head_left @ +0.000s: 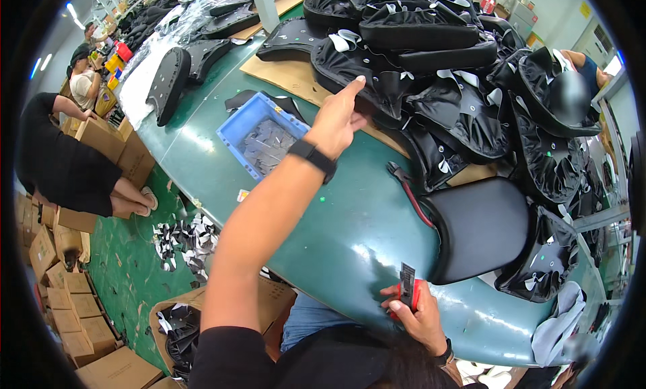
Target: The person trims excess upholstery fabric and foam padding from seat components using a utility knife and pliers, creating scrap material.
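My left hand [338, 123] reaches across the table with its fingers apart, at the near edge of a black padded seat cover [350, 66] in the pile. Whether the fingertips touch it is hard to make out. Low in the view, my right hand [422, 316] is closed around a small tool with a red handle [416, 293] and a flat dark head that points up. Beyond that hand, a smooth black seat cushion [481, 224] lies top up. A red and black cord or strap [412, 199] runs beside it.
A blue plastic bin [232, 134] of grey flat pieces stands left of centre on the green table [316, 234]. Stacked black seats [431, 32] fill the far side. Cartons [81, 308] and scraps [188, 241] lie on the floor at left. A co-worker [64, 153] bends over a box.
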Demonstrator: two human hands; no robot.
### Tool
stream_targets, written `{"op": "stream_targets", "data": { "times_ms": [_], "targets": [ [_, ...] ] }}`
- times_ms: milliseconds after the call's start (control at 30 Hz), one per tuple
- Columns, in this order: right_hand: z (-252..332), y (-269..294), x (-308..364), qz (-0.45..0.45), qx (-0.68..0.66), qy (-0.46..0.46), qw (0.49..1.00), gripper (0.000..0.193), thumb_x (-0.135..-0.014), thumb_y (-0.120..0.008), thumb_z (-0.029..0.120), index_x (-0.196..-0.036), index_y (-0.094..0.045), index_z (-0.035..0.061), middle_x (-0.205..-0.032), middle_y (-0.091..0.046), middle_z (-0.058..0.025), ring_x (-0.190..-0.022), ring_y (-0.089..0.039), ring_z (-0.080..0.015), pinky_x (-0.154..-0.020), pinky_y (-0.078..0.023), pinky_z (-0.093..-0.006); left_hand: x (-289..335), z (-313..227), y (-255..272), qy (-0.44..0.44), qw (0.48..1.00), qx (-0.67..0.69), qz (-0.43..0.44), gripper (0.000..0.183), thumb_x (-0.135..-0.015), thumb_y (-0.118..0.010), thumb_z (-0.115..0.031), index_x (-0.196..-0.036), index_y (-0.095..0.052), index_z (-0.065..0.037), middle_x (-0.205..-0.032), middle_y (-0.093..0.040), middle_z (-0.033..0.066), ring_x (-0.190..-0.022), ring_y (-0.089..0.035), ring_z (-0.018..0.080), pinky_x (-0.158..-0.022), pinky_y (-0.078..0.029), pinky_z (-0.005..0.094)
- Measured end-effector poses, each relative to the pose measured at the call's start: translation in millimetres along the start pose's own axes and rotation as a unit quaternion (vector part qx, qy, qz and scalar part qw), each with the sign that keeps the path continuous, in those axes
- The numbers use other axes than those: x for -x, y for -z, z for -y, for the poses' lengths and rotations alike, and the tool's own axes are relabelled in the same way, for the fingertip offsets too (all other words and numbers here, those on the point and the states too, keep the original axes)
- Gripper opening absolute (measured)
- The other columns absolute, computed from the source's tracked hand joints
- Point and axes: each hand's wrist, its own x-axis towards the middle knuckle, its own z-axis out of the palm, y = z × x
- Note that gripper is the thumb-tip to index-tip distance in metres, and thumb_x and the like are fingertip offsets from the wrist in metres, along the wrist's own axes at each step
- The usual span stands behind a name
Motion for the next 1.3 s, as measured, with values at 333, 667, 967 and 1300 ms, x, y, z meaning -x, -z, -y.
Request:
{"op": "stream_targets", "data": {
  "times_ms": [333, 667, 967, 1300],
  "targets": [
    [-28.3, 20.5, 27.8, -0.129, -0.083, 0.023, 0.988, 0.031, -0.091, -0.066, 0.014, -0.112, -0.049, -0.0005, -0.095, -0.07, -0.0108, -0.079, -0.065, -0.0153, -0.072, -0.052, -0.0305, 86.0, -40.4, 77.8, -0.384, 0.885, -0.257, 0.056, 0.033, -0.094, -0.055, -0.015, -0.123, -0.059, 0.003, -0.125, -0.061, 0.0133, -0.118, -0.057, 0.0226, -0.108, -0.038, 0.0361],
    [-13.5, 36.4, 30.9, -0.301, -0.145, 0.105, 0.937, 0.042, -0.096, -0.061, 0.025, -0.128, -0.046, 0.0027, -0.112, -0.065, -0.01, -0.1, -0.062, -0.0182, -0.088, -0.048, -0.0325, 118.2, -22.1, 10.6, 0.011, 0.727, -0.502, 0.468, 0.078, -0.063, -0.089, -0.025, -0.127, -0.054, 0.002, -0.121, -0.062, 0.0106, -0.112, -0.06, 0.023, -0.098, -0.044, 0.0337],
    [-29.8, 19.9, 27.3, -0.247, 0.065, 0.117, 0.96, 0.042, -0.091, -0.063, 0.028, -0.124, -0.051, 0.0057, -0.111, -0.059, -0.0167, -0.101, -0.059, -0.0378, -0.083, -0.048, -0.043, 162.0, 62.3, 0.7, -0.361, 0.406, -0.752, 0.374, 0.052, -0.083, -0.058, -0.011, -0.134, -0.05, -0.002, -0.135, -0.053, 0.0195, -0.126, -0.048, 0.037, -0.105, -0.033, 0.0492],
    [10.5, 56.7, 26.7, -0.095, 0.239, 0.073, 0.964, 0.05, -0.086, -0.069, 0.01, -0.131, -0.05, -0.0011, -0.116, -0.063, -0.0218, -0.096, -0.066, -0.0384, -0.079, -0.054, -0.0409, 191.6, 117.3, 48.4, -0.468, 0.588, -0.595, 0.285, 0.039, -0.067, -0.074, -0.001, -0.105, -0.068, -0.001, -0.102, -0.064, 0.0098, -0.102, -0.062, 0.0268, -0.1, -0.046, 0.0459]
  ]
}}
